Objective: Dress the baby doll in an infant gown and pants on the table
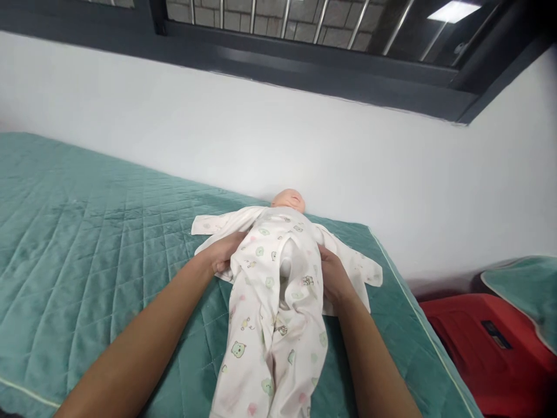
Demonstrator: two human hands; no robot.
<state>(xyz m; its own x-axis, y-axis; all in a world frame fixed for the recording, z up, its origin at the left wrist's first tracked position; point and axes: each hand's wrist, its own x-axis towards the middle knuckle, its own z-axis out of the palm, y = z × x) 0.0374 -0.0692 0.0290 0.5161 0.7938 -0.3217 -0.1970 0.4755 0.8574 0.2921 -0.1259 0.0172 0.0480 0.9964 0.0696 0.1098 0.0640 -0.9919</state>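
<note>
A green quilted cover [108,244] spreads across most of the view, meeting a white wall [152,116] below a dark window frame [261,64]. Beside the cover's right edge sits a red plastic object [491,348]. A doll [288,199] lies on the cover, its head near the wall, with printed trousers [261,325] over its body and a white jacket [354,264] spread open around it. The left hand [224,252] and right hand [335,276] are apart, touching opposite sides of the trousers; hidden fingertips leave their grip unclear.
</note>
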